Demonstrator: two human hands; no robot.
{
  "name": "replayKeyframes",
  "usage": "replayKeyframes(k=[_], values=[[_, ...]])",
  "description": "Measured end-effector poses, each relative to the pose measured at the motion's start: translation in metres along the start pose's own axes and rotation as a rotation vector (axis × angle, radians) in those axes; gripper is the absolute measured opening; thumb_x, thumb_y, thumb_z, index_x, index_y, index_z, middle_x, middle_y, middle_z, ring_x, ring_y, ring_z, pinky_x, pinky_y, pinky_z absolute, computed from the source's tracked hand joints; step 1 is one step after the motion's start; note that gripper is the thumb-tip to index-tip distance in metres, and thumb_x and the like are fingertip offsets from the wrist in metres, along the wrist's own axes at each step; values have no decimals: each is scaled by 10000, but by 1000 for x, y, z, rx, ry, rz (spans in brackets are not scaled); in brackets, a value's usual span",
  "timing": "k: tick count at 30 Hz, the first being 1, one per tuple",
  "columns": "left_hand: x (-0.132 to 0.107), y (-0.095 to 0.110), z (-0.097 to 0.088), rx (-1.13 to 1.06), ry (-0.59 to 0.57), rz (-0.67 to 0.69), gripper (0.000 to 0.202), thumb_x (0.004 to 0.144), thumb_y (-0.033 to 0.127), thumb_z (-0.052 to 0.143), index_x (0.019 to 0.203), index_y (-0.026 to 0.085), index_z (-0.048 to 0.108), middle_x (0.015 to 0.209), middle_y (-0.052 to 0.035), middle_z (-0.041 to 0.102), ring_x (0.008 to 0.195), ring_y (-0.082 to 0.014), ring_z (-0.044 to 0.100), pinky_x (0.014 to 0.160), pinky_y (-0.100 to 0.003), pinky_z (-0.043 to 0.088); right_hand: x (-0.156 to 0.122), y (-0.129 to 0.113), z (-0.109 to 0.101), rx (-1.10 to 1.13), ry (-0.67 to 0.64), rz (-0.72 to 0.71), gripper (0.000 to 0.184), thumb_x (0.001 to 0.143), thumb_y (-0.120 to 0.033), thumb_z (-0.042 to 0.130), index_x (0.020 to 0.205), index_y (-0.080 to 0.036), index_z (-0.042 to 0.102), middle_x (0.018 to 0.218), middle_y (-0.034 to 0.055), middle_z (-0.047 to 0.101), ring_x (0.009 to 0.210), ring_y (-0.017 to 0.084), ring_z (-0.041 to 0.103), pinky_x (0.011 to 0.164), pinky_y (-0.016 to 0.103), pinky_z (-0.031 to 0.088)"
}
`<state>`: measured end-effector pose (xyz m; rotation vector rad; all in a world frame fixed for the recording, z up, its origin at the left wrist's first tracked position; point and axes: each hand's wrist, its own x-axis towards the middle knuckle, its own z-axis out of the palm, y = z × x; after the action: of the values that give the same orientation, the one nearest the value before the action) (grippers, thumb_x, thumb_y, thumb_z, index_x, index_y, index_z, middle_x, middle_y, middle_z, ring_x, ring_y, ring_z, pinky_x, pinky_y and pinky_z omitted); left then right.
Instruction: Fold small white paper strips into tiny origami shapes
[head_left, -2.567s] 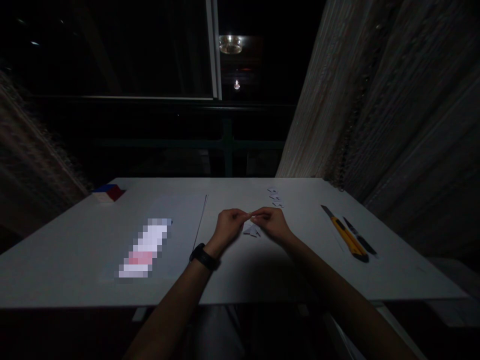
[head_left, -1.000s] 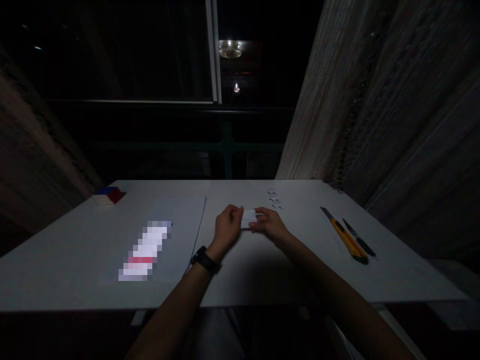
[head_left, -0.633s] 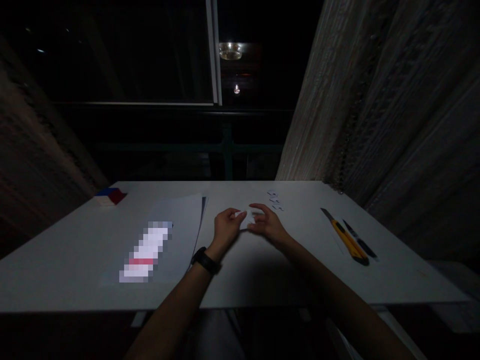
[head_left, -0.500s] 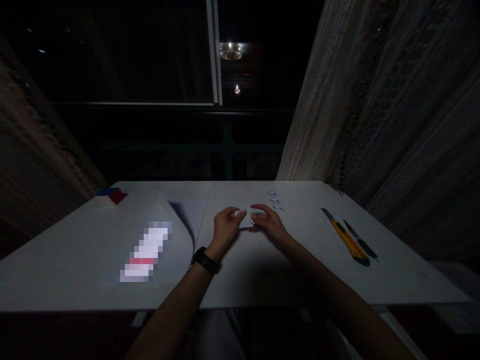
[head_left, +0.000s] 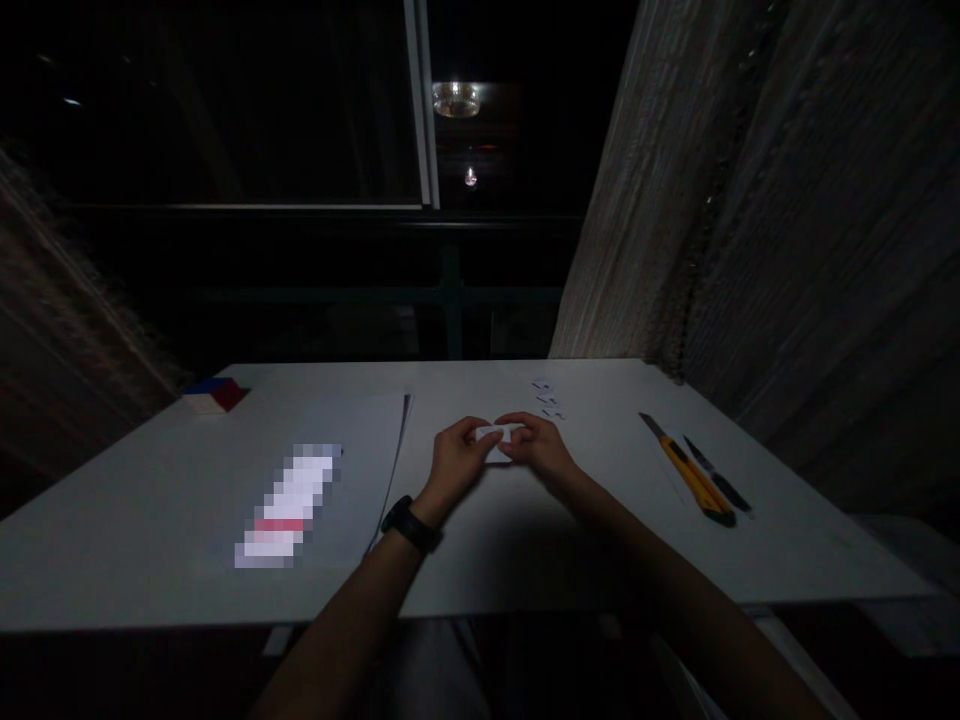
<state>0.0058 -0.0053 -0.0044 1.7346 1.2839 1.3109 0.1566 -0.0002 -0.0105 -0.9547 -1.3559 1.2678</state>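
Over the middle of a white table (head_left: 525, 540), my left hand (head_left: 457, 462) and my right hand (head_left: 538, 447) pinch the two ends of a small white piece of paper (head_left: 495, 433). The fingers of both hands are closed on it, just above the tabletop. A black watch (head_left: 409, 523) sits on my left wrist. The light is dim and the paper's folds do not show.
Several small paper bits (head_left: 547, 398) lie beyond my hands. A yellow utility knife (head_left: 688, 470) and a black pen (head_left: 718, 475) lie at the right. A paper stack (head_left: 352, 450) with a blurred patch lies left; a red-blue block (head_left: 210, 393) sits at the far left corner.
The paper was first pinched as a thin strip, then held open and flat. Now it is narrow again between both hands. A sheet on the left stack lifted briefly and lies flat again.
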Motion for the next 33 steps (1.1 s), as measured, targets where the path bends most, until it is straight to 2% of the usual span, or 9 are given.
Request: replayKeyframes(k=[6,13,18,19,21,24,26,29,33], values=[[2,-5,2,-66,-33,-50,310,646,428,622,734,137,686,649,-56,651,599,-152,562,544,-243,400,-2,-1,-1,-87,-26,-16,386,544,-254,686,892,-174,539,448,-99,466,415,71,429,454,203,342],[5,-7,3,-126,42,-150,331,575,436,678,670,119,677,550,-41,619,504,-131,525,472,-235,366,-4,0,7,-204,62,-138,329,611,-270,652,879,-216,468,510,-99,428,433,68,391,424,180,307],[8,-6,-1,-244,129,-200,345,569,428,687,706,112,670,566,-43,615,513,-124,522,460,-223,367,-10,-5,10,-239,31,-184,509,619,-325,667,1070,-238,447,658,-46,529,570,103,505,545,221,402],[8,-5,-2,-255,140,-198,347,568,426,688,710,110,669,574,-43,615,518,-121,520,464,-220,370,-10,-4,11,-254,12,-184,517,606,-326,680,1067,-237,463,660,-45,520,580,105,504,554,225,404],[8,-3,-4,-265,143,-193,350,566,423,692,709,104,667,570,-38,606,508,-108,503,463,-214,365,-11,-2,13,-289,19,-195,407,613,-335,675,976,-222,530,612,-53,470,549,95,462,528,221,381],[7,1,-4,-290,98,-196,359,573,421,693,721,95,663,522,-19,571,466,-89,460,439,-207,338,-8,3,14,-314,107,-221,235,649,-338,643,827,-194,593,575,-50,415,527,90,405,504,225,353],[5,4,-3,-316,75,-206,366,574,421,693,737,95,660,531,-20,575,467,-90,463,440,-207,343,-7,4,12,-293,137,-219,235,632,-332,658,809,-185,610,582,-43,429,537,96,408,509,235,360],[4,8,-3,-333,86,-222,367,562,406,706,755,98,653,563,-27,594,476,-92,477,446,-208,352,-6,2,8,-237,103,-201,302,587,-319,693,846,-178,628,630,-23,504,588,113,467,555,253,396],[5,10,-5,-356,83,-243,395,585,397,698,838,99,642,478,23,523,412,-69,422,413,-199,321,-6,-1,5,-196,73,-171,281,581,-306,693,823,-170,647,673,2,571,632,131,523,610,272,421]])
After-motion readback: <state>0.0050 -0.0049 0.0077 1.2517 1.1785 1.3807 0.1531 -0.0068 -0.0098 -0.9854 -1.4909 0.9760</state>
